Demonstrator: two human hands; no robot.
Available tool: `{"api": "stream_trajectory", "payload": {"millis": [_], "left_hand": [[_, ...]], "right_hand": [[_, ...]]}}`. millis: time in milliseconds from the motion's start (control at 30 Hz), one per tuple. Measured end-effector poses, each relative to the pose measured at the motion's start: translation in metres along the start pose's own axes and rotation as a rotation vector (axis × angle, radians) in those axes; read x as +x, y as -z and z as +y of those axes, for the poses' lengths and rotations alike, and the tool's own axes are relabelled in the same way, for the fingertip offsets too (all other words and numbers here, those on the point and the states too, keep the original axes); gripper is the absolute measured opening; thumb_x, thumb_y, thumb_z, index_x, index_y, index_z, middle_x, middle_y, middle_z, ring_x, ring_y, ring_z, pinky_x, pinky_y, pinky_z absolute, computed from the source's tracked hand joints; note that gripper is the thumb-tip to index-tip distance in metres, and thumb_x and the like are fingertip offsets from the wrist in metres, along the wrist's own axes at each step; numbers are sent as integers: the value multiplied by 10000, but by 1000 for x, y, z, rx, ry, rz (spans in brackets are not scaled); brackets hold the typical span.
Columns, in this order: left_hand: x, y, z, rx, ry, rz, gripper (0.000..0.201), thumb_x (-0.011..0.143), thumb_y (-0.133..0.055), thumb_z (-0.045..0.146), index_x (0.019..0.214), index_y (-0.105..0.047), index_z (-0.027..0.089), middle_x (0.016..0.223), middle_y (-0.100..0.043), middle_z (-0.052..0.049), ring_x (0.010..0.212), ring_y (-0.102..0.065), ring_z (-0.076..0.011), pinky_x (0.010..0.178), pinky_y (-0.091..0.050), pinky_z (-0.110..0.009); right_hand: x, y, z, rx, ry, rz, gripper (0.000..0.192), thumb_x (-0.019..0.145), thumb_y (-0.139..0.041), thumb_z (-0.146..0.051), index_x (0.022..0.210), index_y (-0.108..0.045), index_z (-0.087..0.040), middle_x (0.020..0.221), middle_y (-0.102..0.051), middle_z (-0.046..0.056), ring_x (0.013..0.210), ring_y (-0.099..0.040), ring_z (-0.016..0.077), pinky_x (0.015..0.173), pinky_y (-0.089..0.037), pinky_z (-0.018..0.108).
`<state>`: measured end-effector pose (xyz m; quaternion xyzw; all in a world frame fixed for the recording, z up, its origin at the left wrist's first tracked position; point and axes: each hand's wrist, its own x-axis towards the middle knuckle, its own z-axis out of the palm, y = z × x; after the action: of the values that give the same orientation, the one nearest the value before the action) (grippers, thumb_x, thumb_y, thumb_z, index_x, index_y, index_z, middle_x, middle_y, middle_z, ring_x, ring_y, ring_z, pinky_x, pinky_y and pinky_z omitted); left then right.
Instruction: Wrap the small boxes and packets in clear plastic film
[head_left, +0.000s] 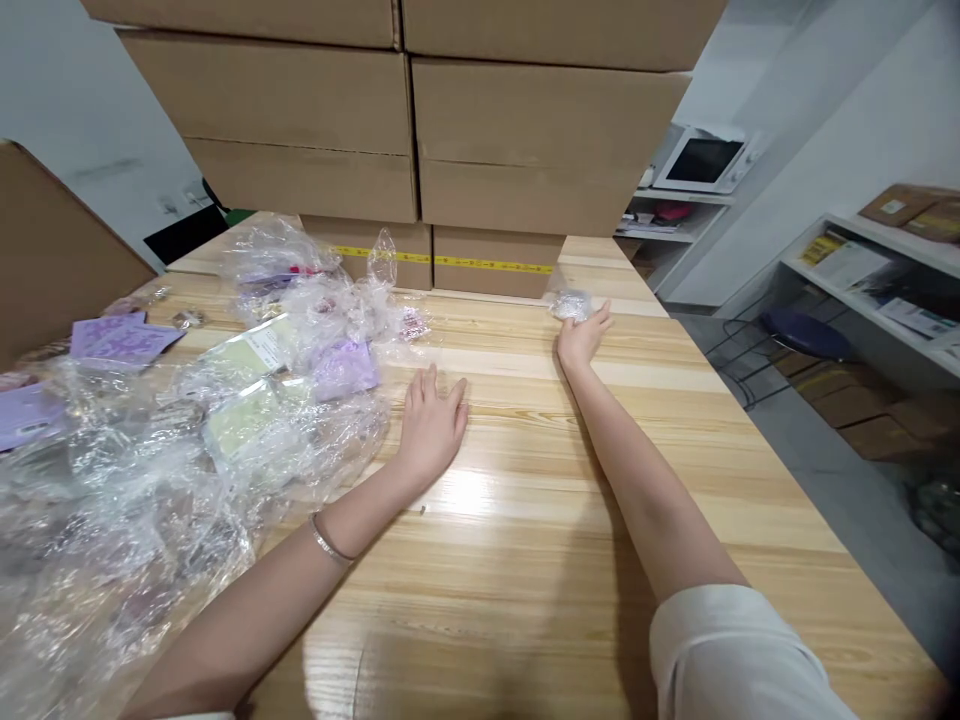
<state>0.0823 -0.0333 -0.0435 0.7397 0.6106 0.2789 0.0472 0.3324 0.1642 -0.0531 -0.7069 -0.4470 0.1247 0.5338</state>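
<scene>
My left hand (pixel 433 425) rests palm down on the wooden table (pixel 510 540) with its fingers spread. It holds nothing and lies just right of a heap of clear plastic bags (pixel 330 430). A purple packet (pixel 345 368) in the heap is nearest to its fingertips. My right arm stretches far forward. At its end, my right hand (pixel 581 343) is at a small clear plastic packet (pixel 571 304) with something greyish inside. Some right fingers point outward; the thumb side and the exact grip are partly hidden by the packet.
Stacked cardboard boxes (pixel 540 150) wall off the table's far side. Purple cards (pixel 124 338) and pale green packets (pixel 244 415) lie among the plastic at left. A cardboard panel (pixel 60 260) stands far left. Beyond the right edge are shelves (pixel 862 285), a microwave (pixel 705 160) and a stool (pixel 804 335).
</scene>
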Motion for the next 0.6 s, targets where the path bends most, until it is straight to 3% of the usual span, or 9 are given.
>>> {"api": "stream_trajectory", "payload": {"millis": [67,167,267,367,433,500,600], "left_hand": [[0,-6,-4,-10,44,-65,447,939,-499,361,1352,-561,201,1523,-394,-186,1451,-251,-427,1126,-225,-659],[-2,-14,-4,2,39,-175,564,958,-447,401,1423,-474,83,1534,-374,-233,1465,-242,-408,1169,-187,-608],[-3,-15,0,26,-5,-217,590,975,-393,368,1424,-428,-13,1520,-374,-270,1456,-291,-369,1192,-195,-547],[-2,-11,2,-6,-83,-217,505,964,-407,315,1358,-496,12,1441,-487,-259,1397,-401,-344,1180,-241,-533],[-1,-7,2,-89,-147,-203,386,931,-431,237,1248,-577,72,1320,-599,-213,1292,-512,-311,1143,-317,-509],[1,-5,2,-234,-132,-172,252,881,-445,168,1045,-634,135,1130,-675,-154,1122,-603,-271,1050,-423,-469],[7,-6,2,-576,90,-75,67,836,-491,174,831,-558,183,912,-660,-83,923,-640,-216,920,-500,-410]], "right_hand": [[-15,-1,-6,-129,262,-117,599,850,-452,-165,1434,-371,-63,1404,-406,264,1214,-521,307,1035,-391,480],[-47,-16,-26,-142,567,-429,339,904,-461,-233,1189,-602,-115,1221,-579,183,1137,-547,267,1021,-397,427],[-90,-38,-53,-69,692,-691,272,924,-534,-387,1021,-673,-174,1068,-666,98,1041,-582,220,973,-424,359],[-127,-54,-74,-28,780,-910,256,824,-685,-382,982,-682,-182,1059,-674,84,1035,-575,234,982,-404,378],[-140,-56,-80,-6,771,-920,116,833,-660,-290,885,-669,-187,1004,-672,72,1017,-573,223,976,-404,362],[-142,-50,-78,16,701,-845,105,890,-548,-241,861,-631,-185,997,-659,83,1005,-569,215,954,-419,354],[-133,-24,-69,30,574,-696,182,948,-389,-245,946,-561,-185,1093,-634,127,1039,-565,225,916,-445,373]]}}
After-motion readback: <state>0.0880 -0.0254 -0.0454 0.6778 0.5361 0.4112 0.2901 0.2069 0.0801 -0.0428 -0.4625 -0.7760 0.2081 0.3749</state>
